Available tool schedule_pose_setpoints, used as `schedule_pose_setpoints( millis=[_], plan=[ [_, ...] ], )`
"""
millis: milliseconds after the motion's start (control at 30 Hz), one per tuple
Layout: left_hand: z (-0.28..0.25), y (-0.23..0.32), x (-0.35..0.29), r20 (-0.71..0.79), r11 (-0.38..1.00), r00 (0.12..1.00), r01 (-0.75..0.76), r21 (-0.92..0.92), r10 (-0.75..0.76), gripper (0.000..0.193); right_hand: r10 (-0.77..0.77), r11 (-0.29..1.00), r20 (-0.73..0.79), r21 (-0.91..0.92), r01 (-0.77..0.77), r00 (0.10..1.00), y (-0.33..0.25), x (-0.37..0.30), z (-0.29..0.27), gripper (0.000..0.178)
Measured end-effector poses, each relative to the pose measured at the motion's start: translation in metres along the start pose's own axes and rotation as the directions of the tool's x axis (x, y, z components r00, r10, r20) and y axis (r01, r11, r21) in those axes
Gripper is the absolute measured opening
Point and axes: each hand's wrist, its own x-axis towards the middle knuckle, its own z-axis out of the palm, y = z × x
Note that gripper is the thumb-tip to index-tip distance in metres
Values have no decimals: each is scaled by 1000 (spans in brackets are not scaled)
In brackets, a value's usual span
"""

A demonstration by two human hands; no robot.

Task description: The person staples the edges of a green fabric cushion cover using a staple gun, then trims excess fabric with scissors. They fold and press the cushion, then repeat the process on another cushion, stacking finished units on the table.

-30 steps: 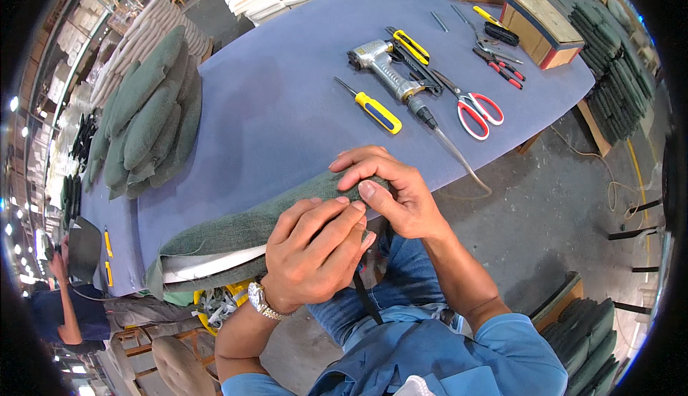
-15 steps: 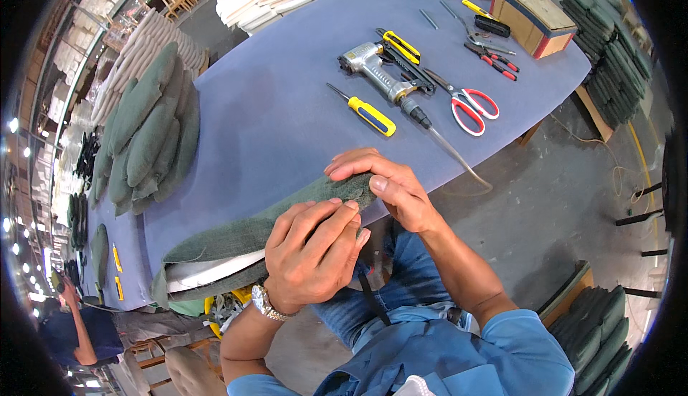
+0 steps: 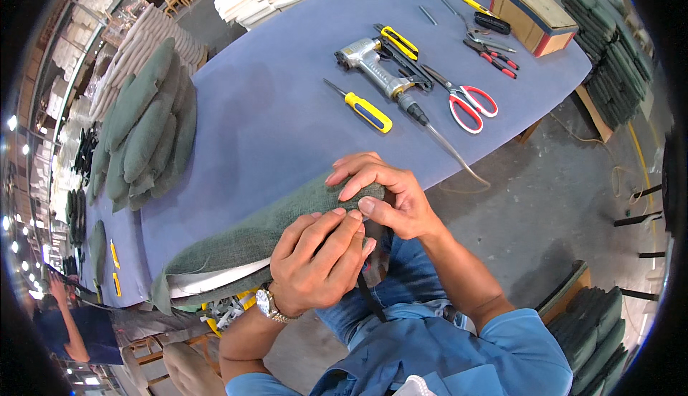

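A dark green fabric cushion lies along the table's near edge. White padding shows through the long open seam at its left part. My left hand is closed on the cushion's near edge, fingers over the fabric and thumb tucked low. At the right end, my right hand curls over the cushion corner, its thumb pressed on the fabric close to my left fingertips. What lies beneath both hands is hidden. Beyond them are a yellow screwdriver, an air staple gun with a hose and red-and-white scissors.
Green cushions are piled on the table's left side. Pliers, a yellow utility knife and a cardboard box lie toward the far right. More green cushions are stacked at the lower right. Another person is at the lower left.
My right hand has shifted slightly downward, its fingers more bent over the cushion's end. The cushion's top has rolled a little toward me. My left hand stays on the near edge.
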Motion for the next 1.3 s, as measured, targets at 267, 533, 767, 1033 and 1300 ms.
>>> schedule_pose_setpoints(
  millis=[267, 533, 767, 1033, 1300],
  plan=[
    [-10, -4, -1, -46, 998, 998, 30, -48, -32, 16, 12, 989, 162, -145, 12, 987, -8, 4, -8, 54],
    [-4, -19, 1, -186, 1000, 982, 11, -16, -13, 13, 121, 904, 272, -428, 7, 955, -33, 36, -12, 54],
    [-2, -10, -5, -199, 999, 979, -37, 6, 38, 16, 20, 882, 277, -457, 114, 961, -27, 21, -18, 47],
    [4, -14, 3, -240, 1000, 971, 14, -16, -17, 16, 20, 471, -107, -876, -104, 994, 39, 70, -82, 50],
    [-2, -23, 5, -214, 999, 976, 34, 13, -30, 15, 76, -93, -45, -995, -37, 996, 114, 50, -78, 43]
  ],
)
